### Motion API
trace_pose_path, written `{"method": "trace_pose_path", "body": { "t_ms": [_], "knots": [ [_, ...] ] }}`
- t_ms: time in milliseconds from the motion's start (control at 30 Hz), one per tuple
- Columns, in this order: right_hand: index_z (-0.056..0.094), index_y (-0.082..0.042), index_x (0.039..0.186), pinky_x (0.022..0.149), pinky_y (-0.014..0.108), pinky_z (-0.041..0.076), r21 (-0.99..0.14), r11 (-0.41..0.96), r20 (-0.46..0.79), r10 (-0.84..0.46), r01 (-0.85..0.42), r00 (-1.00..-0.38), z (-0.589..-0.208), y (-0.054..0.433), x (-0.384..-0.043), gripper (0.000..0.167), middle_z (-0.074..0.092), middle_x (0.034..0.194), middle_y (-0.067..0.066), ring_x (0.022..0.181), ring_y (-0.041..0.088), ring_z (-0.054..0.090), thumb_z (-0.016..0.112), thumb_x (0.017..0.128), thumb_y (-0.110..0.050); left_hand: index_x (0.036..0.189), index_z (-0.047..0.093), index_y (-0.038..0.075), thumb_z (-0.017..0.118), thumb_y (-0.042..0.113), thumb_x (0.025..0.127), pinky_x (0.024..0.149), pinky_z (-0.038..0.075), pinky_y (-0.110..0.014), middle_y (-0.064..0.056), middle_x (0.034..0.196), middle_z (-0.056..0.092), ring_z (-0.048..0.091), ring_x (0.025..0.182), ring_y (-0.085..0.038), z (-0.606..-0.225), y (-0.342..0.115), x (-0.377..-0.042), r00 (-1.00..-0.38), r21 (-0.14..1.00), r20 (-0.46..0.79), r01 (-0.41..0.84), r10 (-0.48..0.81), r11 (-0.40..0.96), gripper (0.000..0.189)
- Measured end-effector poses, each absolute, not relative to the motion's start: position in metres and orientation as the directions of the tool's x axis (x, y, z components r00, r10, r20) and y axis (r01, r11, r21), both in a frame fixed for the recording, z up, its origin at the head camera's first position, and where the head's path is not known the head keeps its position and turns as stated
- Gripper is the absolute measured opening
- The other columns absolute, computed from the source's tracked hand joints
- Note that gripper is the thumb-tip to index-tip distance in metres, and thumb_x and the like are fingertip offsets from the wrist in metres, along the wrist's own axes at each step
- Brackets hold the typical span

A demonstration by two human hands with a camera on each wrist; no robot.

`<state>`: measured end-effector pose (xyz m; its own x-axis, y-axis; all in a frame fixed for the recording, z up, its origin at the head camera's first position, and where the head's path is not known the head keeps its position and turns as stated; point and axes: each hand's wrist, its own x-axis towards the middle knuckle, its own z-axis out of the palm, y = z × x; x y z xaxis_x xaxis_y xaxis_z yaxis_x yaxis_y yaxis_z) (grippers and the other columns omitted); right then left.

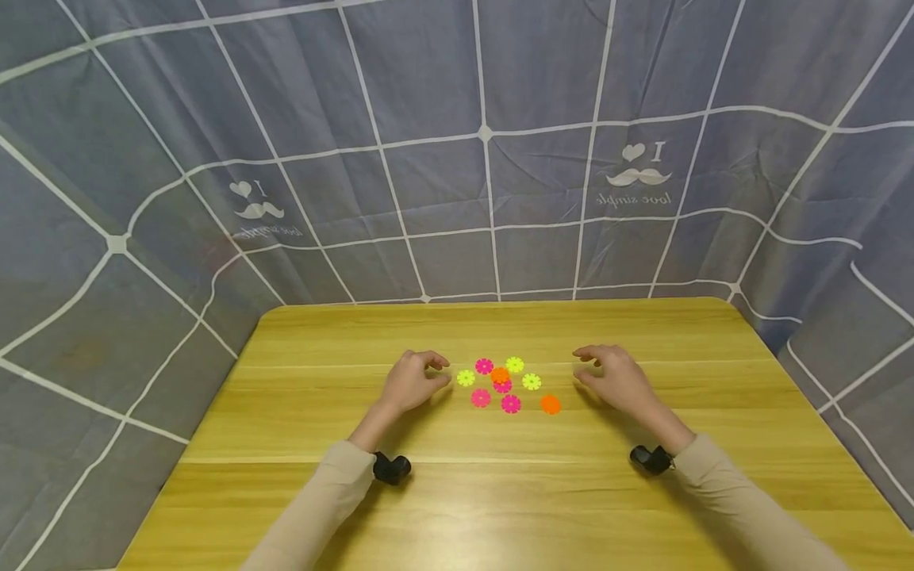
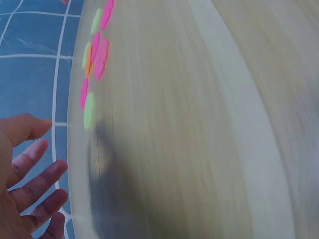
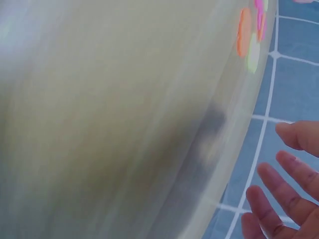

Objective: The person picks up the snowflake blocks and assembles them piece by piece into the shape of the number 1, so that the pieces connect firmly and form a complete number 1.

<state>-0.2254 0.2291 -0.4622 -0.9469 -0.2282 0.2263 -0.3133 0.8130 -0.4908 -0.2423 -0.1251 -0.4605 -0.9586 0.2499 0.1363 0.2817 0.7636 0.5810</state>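
Note:
Several small flat discs with notched rims, like interlocking snowflake discs, lie in a loose group on the wooden table, between the hands in the head view. At the group's left edge is a yellow-green disc (image 1: 466,377); an orange disc (image 1: 551,404) lies at its right edge. In the middle another orange disc (image 1: 500,376) partly covers a pink disc (image 1: 503,388). My left hand (image 1: 414,381) hovers left of the group, fingers loosely bent and holding nothing. On the other side my right hand (image 1: 616,381) is likewise raised and relaxed, its grasp empty.
The wooden table (image 1: 457,484) reaches back to a grey curtain (image 1: 428,190) with white grid lines, which also hangs at both sides. Black wrist cameras sit on the left wrist (image 1: 391,468) and the right wrist (image 1: 651,460).

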Motion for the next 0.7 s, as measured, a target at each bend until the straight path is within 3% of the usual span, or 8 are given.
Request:
{"method": "trace_pose_path", "body": {
  "t_ms": [333, 567, 700],
  "knots": [
    [0.068, -0.005, 0.111, 0.078, 0.045, 0.052, -0.531, 0.783, 0.184, -0.268, -0.325, -0.946, -0.475, 0.210, -0.224, 0.031, 0.072, 0.096, 0.008, 0.087, 0.025, 0.065, 0.074, 0.082, -0.016, 0.101, 0.072, 0.009, 0.079, 0.020, 0.078, 0.070, 0.042, -0.029, -0.004, 0.088, 0.070, 0.054, 0.084, -0.020, -0.467, -0.106, -0.236, -0.946, 0.648, 0.077, 0.287, 0.314, 0.706, 0.027],
    [0.067, -0.007, 0.113, 0.074, 0.037, 0.051, -0.589, 0.768, 0.073, -0.260, -0.252, -0.963, -0.479, 0.204, -0.222, 0.035, 0.073, 0.097, 0.005, 0.083, 0.018, 0.064, 0.075, 0.082, -0.023, 0.099, 0.074, 0.009, 0.080, 0.016, 0.076, 0.080, 0.043, -0.032, -0.002, 0.081, 0.069, 0.055, 0.076, -0.014, -0.471, -0.095, -0.233, -0.940, 0.674, 0.055, 0.285, 0.338, 0.682, 0.025],
    [0.067, -0.007, 0.112, 0.069, 0.030, 0.049, -0.633, 0.745, 0.022, -0.256, -0.212, -0.966, -0.478, 0.202, -0.223, 0.036, 0.072, 0.094, 0.005, 0.079, 0.014, 0.062, 0.077, 0.081, -0.022, 0.098, 0.074, 0.008, 0.081, 0.017, 0.075, 0.071, 0.043, -0.025, -0.002, 0.081, 0.069, 0.055, 0.072, -0.010, -0.474, -0.090, -0.233, -0.937, 0.684, 0.038, 0.278, 0.348, 0.675, 0.026]
  ]
}}
